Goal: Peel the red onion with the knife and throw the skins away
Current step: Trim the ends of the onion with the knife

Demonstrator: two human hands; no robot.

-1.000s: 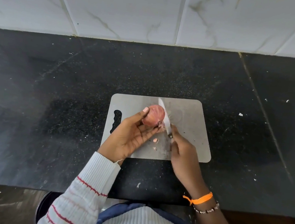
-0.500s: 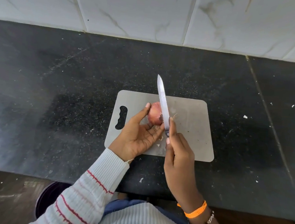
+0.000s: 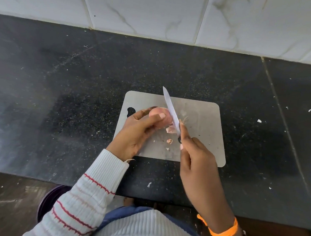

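The red onion (image 3: 163, 116) is held over the grey cutting board (image 3: 202, 132), gripped by my left hand (image 3: 136, 133) with the thumb across its top. My right hand (image 3: 196, 158) grips the knife (image 3: 171, 110) by its dark handle. The blade points away from me and lies against the onion's right side. A flap of skin (image 3: 171, 129) hangs from the onion beside the blade. The cut root end (image 3: 184, 120) lies just right of the blade. Small skin scraps (image 3: 169, 141) lie on the board near my hands.
The board sits on a black stone counter (image 3: 78, 93) backed by a white tiled wall (image 3: 159, 12). A dark round bin (image 3: 49, 202) stands on the floor below the counter edge, at my left. White crumbs dot the counter at the right.
My left hand has turned the onion so the thumb now lies over its top. The knife has tilted and a flap of skin has come loose at the onion's lower right.
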